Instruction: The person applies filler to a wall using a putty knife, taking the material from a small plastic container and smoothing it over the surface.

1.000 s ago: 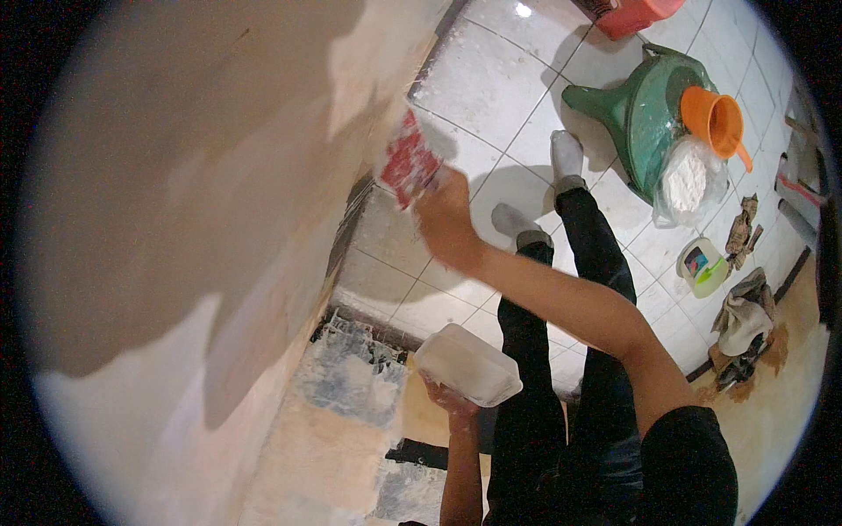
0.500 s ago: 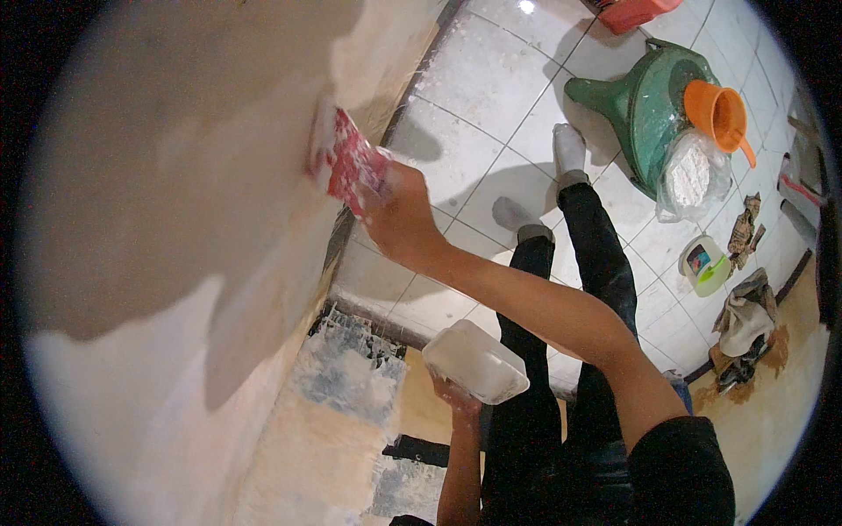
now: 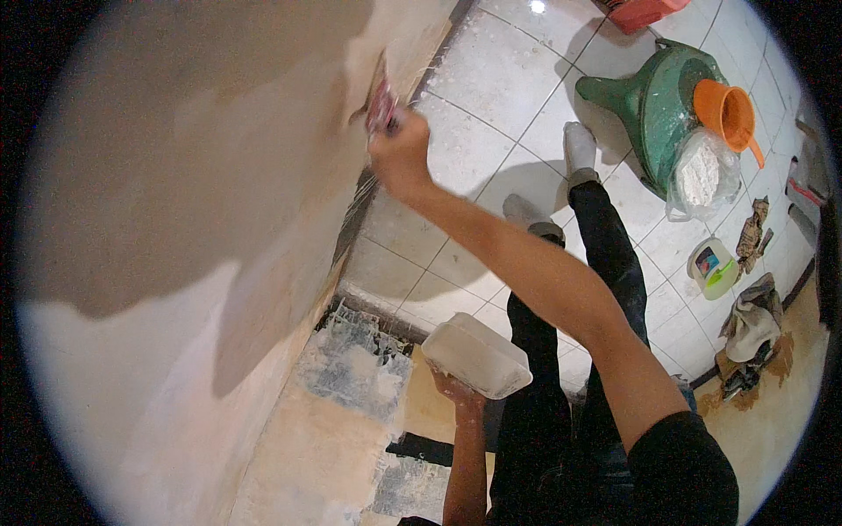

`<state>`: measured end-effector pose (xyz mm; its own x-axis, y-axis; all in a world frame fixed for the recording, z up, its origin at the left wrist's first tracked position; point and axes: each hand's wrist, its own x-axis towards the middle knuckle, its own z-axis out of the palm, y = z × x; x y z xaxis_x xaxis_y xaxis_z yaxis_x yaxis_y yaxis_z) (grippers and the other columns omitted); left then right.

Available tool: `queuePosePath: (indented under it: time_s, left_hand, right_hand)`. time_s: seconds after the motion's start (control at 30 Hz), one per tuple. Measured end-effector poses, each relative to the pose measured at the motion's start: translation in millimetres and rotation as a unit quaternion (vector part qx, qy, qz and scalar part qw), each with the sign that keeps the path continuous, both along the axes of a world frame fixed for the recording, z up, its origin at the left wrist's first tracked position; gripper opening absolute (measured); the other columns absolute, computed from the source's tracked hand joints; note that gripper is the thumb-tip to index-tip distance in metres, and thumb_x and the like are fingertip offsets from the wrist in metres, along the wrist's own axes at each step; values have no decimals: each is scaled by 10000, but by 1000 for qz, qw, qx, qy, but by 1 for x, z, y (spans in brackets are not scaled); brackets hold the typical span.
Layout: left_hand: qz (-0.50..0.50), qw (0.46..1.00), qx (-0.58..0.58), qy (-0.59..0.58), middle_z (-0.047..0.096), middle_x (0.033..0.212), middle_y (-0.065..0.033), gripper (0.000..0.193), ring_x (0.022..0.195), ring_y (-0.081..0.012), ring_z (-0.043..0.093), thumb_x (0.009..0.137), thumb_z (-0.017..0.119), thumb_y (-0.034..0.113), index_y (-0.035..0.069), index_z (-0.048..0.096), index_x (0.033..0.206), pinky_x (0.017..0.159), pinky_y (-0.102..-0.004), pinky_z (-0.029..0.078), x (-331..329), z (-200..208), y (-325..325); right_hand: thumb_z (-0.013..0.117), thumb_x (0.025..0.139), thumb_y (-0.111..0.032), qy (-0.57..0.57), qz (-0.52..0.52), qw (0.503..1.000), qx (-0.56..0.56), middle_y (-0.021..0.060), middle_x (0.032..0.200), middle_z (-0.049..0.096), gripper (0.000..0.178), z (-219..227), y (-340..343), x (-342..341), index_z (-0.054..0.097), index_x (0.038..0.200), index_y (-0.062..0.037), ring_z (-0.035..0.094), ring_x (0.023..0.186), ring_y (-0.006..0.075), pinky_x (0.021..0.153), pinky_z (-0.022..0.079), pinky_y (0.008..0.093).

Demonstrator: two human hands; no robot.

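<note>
My right hand (image 3: 402, 158) is closed round a red putty spreader (image 3: 381, 103) smeared with white. Its blade meets the plastered wall (image 3: 228, 167), close to the wall's foot, and is seen nearly edge-on. Lower down, my left hand (image 3: 458, 387) grips a whitish rectangular plastic tub (image 3: 478, 352) from below and the side. The tub is tilted in front of my legs, and what is inside cannot be made out. Broad shadows fall across the wall.
A green plastic stool (image 3: 645, 110) carries an orange dipper (image 3: 724, 114) and a clear bag of white powder (image 3: 700, 175). Beyond my feet lie a small white tub (image 3: 709, 263), crumpled paper (image 3: 752, 237) and rags (image 3: 754, 324). A red container (image 3: 645, 12) stands at the top.
My right hand has moved the spreader upward and to the right in the picture, along the wall. The spreader has turned from broadside to nearly edge-on. The left hand's grip stays the same.
</note>
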<state>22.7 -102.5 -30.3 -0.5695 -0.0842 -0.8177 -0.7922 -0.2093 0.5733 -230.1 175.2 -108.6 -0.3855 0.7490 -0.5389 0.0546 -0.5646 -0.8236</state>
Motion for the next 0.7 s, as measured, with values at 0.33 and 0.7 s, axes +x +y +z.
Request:
queuePosePath:
  time_s: [0.33, 0.7]
  left_hand:
    - [-48, 997, 67, -11, 385, 1391, -133, 715, 1254, -346, 403, 868, 302, 656, 148, 346, 1370, 1030, -523, 347, -5, 2, 26]
    - [-34, 999, 30, -7, 397, 1378, -133, 711, 1249, -359, 409, 864, 334, 647, 144, 352, 1366, 1023, -530, 357, -8, 6, 24]
  right_hand:
    - [517, 858, -64, 9, -63, 996, 54, 85, 597, 546, 124, -16, 34, 22, 578, 798, 25, 480, 572, 162, 541, 413, 327]
    - [517, 817, -9, 29, -1, 991, 131, 138, 624, 530, 74, 56, 2, 49, 580, 826, 29, 503, 571, 146, 543, 419, 329]
